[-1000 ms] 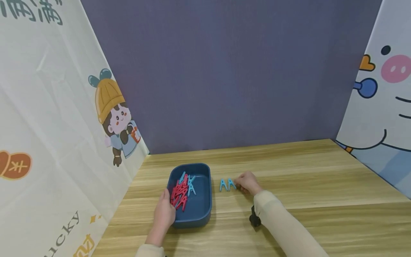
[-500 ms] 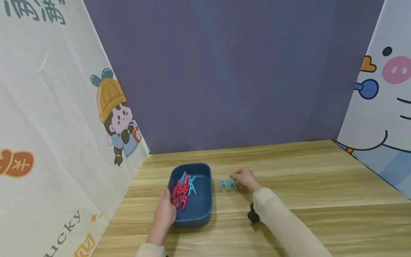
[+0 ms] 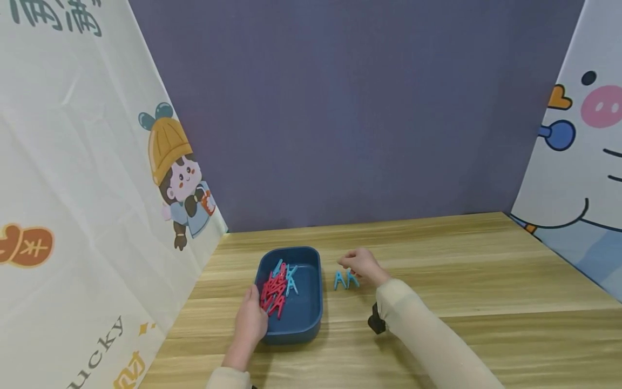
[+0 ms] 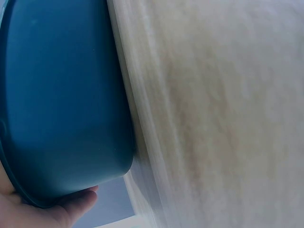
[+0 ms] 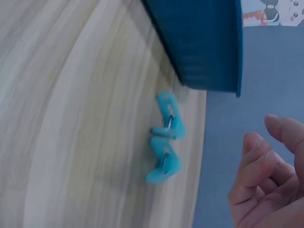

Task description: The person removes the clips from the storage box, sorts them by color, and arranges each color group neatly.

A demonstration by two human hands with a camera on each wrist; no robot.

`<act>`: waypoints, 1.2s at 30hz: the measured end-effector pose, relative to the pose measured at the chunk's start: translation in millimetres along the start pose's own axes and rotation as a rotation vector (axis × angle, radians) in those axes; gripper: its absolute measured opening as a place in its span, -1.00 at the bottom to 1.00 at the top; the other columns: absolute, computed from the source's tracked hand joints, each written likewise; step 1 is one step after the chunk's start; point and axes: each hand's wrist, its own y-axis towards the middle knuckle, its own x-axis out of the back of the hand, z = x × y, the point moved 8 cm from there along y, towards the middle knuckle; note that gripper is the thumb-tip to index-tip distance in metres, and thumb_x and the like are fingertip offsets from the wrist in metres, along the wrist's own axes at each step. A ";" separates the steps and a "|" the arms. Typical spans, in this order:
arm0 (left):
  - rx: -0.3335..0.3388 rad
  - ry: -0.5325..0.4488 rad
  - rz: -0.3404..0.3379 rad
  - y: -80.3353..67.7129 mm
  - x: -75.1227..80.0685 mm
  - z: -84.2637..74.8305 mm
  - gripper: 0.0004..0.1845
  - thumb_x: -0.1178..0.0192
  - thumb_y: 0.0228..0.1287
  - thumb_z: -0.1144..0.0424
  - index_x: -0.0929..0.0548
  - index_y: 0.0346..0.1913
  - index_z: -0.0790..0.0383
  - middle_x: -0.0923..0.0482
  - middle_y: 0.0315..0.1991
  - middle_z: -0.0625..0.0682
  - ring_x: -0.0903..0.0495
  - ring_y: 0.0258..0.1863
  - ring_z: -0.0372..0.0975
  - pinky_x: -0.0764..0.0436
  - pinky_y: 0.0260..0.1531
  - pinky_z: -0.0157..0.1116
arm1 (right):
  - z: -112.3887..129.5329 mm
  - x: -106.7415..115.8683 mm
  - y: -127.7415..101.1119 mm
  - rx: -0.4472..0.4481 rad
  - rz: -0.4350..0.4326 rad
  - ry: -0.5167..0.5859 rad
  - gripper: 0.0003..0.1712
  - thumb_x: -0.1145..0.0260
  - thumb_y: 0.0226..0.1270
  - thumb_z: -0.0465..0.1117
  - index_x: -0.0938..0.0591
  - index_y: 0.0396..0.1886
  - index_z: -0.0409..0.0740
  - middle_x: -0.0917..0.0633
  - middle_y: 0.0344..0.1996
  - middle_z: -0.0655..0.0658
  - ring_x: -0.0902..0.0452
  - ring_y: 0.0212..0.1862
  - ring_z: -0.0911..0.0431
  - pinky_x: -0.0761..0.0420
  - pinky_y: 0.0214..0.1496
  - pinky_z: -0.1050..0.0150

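Note:
A dark blue plastic box stands on the table, holding a heap of red clothespins and several light blue clothespins. My left hand grips its near left side. In the left wrist view, fingers of that hand lie against the box wall. To the right of the box, two light blue clothespins stand side by side on their open legs. My right hand hovers just over and behind them, fingers loosely bent, thumb apart from the index finger, holding nothing in the right wrist view.
The wood-grain table runs back to a grey-blue panel. Printed white sheets flank it on both sides. A small black device sits at my right wrist.
My right hand has moved left and slightly back, from beside the two standing clothespins to over them. My left hand and the box stay in place.

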 end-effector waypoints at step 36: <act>-0.007 0.003 -0.011 -1.6 2.5 -3.1 -0.42 0.04 0.18 0.56 -0.13 0.29 0.62 -0.12 0.27 0.45 -0.18 0.23 0.20 -0.25 0.17 0.05 | 60.2 -70.3 -5.1 0.102 0.157 -0.029 -0.82 -0.32 0.18 -0.19 -0.70 -0.31 -0.22 -0.57 -0.66 -0.11 -0.36 -0.70 0.20 -0.63 -0.55 0.22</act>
